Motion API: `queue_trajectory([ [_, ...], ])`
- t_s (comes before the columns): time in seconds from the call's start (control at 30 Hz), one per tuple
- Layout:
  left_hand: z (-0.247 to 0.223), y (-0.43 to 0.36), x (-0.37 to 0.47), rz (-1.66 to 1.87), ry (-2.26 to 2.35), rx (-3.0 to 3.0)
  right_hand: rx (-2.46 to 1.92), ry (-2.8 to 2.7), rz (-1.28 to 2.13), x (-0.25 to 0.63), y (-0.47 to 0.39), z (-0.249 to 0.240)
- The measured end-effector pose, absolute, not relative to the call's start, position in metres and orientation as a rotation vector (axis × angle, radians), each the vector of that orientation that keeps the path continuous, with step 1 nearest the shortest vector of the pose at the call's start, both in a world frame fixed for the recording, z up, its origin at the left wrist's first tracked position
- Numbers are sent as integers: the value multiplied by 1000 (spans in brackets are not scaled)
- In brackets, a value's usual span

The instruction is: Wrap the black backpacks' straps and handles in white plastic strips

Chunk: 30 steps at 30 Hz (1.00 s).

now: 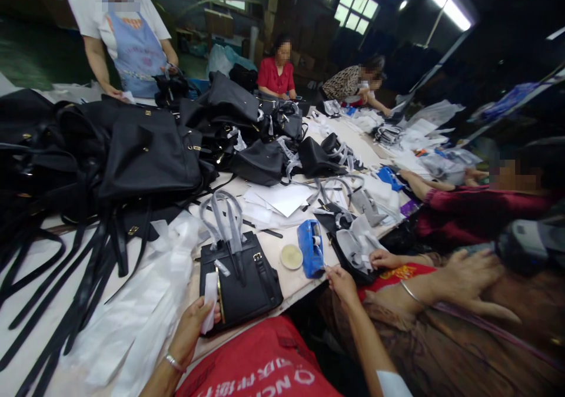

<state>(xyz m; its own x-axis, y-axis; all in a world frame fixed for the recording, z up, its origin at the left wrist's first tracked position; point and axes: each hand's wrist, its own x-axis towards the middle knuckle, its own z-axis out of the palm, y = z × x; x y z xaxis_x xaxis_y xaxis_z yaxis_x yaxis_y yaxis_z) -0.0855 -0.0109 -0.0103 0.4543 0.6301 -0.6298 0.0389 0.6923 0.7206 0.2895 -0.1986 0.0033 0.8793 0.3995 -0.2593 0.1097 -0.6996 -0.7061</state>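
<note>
Black bag is laid flat at the lower centre of the frame, its handles wrapped in greyish film. A white strip is gripped by the left hand over the bag's left side. Fingertips of the right hand are pinched together by the blue tape dispenser, though what's pinched can't be told. More black bags are piled upper left on the desk.
</note>
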Motion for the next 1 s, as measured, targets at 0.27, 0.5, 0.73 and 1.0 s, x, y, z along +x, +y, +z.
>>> queue_trajectory([
  [0.27,-17,-7,-87,418,1046,705,-2475,-359,587,282,-203,-2],
  [0.5,-9,-6,-85,490,1063,681,-2506,-839,557,242,-172,13],
  [0.73,-13,-10,-78,517,1142,770,-1604,-1595,1075,99,-54,39],
  [1.0,-20,-14,-84,563,1121,774,-1643,-2073,844,69,-30,23],
])
